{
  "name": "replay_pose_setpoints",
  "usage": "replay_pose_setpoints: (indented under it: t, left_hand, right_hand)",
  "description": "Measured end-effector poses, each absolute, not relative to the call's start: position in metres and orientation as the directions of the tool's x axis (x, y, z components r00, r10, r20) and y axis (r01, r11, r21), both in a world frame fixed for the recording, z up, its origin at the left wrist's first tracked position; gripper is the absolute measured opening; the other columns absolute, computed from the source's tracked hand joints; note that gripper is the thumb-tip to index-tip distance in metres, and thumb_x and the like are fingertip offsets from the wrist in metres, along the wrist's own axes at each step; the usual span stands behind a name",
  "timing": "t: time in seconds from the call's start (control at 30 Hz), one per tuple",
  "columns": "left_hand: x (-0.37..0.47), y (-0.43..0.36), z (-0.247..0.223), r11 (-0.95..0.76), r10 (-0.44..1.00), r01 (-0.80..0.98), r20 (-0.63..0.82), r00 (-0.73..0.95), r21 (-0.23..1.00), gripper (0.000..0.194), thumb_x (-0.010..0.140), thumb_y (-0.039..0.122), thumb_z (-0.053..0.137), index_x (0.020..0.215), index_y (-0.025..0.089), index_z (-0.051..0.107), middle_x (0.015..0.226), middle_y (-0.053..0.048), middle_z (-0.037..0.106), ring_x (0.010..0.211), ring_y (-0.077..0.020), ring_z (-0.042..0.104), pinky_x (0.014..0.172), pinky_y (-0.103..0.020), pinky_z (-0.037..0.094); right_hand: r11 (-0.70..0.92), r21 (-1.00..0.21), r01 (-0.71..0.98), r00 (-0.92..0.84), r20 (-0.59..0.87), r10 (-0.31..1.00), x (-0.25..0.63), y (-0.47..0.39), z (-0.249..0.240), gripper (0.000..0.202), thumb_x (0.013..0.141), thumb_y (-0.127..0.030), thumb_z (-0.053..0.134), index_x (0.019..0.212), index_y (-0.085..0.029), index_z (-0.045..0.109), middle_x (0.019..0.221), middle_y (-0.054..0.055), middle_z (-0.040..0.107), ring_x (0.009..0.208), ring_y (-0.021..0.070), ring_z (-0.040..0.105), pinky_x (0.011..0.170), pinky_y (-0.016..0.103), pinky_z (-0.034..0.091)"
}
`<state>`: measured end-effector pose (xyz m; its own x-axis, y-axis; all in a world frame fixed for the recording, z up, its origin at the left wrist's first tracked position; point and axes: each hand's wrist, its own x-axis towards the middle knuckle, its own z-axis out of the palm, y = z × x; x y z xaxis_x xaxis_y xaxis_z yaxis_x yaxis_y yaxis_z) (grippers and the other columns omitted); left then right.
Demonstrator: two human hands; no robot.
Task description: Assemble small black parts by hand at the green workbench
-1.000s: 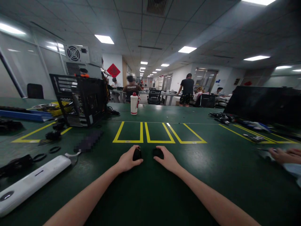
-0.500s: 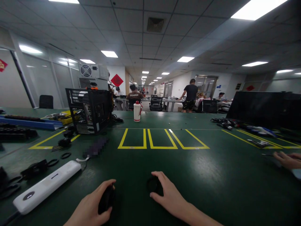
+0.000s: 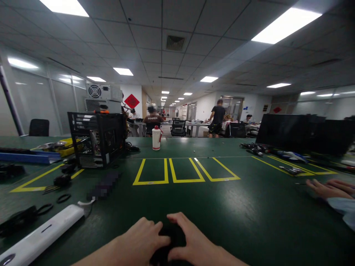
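Observation:
At the near edge of the green table, my left hand [image 3: 144, 236] and my right hand [image 3: 191, 236] are close together around a black item [image 3: 173, 234]. My left thumb and fingers press on its left side. My right hand curves round its right side, thumb below and fingers above. The item is dark and partly covered, so whether it is one piece or two cannot be told.
A white device [image 3: 44, 232], black straps and a black computer case [image 3: 97, 140] are on the left. Yellow tape frames [image 3: 151, 182] and a white bottle [image 3: 156, 138] lie ahead. Another person's hands [image 3: 328, 188], pliers-like tools and black monitors [image 3: 288, 131] are at right.
My left hand has moved right with the black item it held, and now meets my right hand and its black item. The view has shifted slightly right and up.

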<state>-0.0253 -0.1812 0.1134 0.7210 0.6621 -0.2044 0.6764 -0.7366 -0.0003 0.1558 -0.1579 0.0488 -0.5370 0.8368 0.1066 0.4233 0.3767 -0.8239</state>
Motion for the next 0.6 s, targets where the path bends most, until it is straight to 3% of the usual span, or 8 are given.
replay_pose_setpoints:
  t: [0.1,0.2,0.33,0.47,0.6]
  left_hand:
    - [-0.019,-0.169,0.109,-0.771,0.633,0.631,-0.207,0.746,-0.087,0.068,0.063,0.038,0.056,0.123,0.026,0.027,0.092,-0.008,0.054,0.078,-0.025,0.055,0.066,-0.036,0.042]
    - [-0.006,-0.157,0.109,-0.808,0.588,0.567,-0.269,0.763,-0.158,0.09,0.057,0.041,0.06,0.129,0.026,0.009,0.088,-0.01,0.057,0.071,-0.0264,0.056,0.061,-0.037,0.042]
    - [0.013,-0.142,0.11,-0.852,0.524,0.474,-0.396,0.754,-0.224,0.081,0.057,0.044,0.06,0.126,0.029,0.021,0.082,-0.011,0.06,0.067,-0.0284,0.057,0.056,-0.036,0.042]
    - [0.02,-0.141,0.114,-0.835,0.548,0.513,-0.377,0.746,-0.199,0.069,0.059,0.045,0.057,0.121,0.025,0.034,0.081,-0.012,0.06,0.067,-0.0284,0.058,0.055,-0.035,0.042]
    - [0.0,-0.159,0.119,-0.774,0.626,0.611,-0.343,0.7,-0.164,0.06,0.061,0.038,0.058,0.117,0.028,0.038,0.085,-0.011,0.059,0.071,-0.0286,0.057,0.059,-0.036,0.041]
  right_hand:
    - [0.375,-0.835,0.403,-0.429,0.189,0.883,0.186,-0.146,0.057,0.041,0.066,-0.03,0.058,0.104,-0.021,0.047,0.106,0.004,0.047,0.1,0.0182,0.048,0.087,0.031,0.038]
    - [0.293,-0.845,0.448,-0.296,0.169,0.94,0.213,-0.132,0.058,0.026,0.072,-0.029,0.051,0.095,-0.019,0.049,0.1,0.004,0.05,0.094,0.017,0.052,0.083,0.031,0.041]
    - [0.259,-0.854,0.452,-0.277,0.142,0.95,0.229,-0.125,0.052,0.019,0.074,-0.028,0.048,0.091,-0.019,0.05,0.094,0.003,0.052,0.088,0.015,0.055,0.078,0.028,0.044]
    - [0.325,-0.825,0.463,-0.342,0.172,0.924,0.228,-0.132,0.049,0.014,0.073,-0.024,0.049,0.085,-0.019,0.052,0.095,0.001,0.05,0.085,0.013,0.055,0.074,0.024,0.045]
    - [0.336,-0.807,0.485,-0.357,0.168,0.919,0.231,-0.137,0.054,0.012,0.074,-0.024,0.048,0.084,-0.019,0.053,0.097,0.001,0.049,0.084,0.0122,0.054,0.074,0.024,0.045]
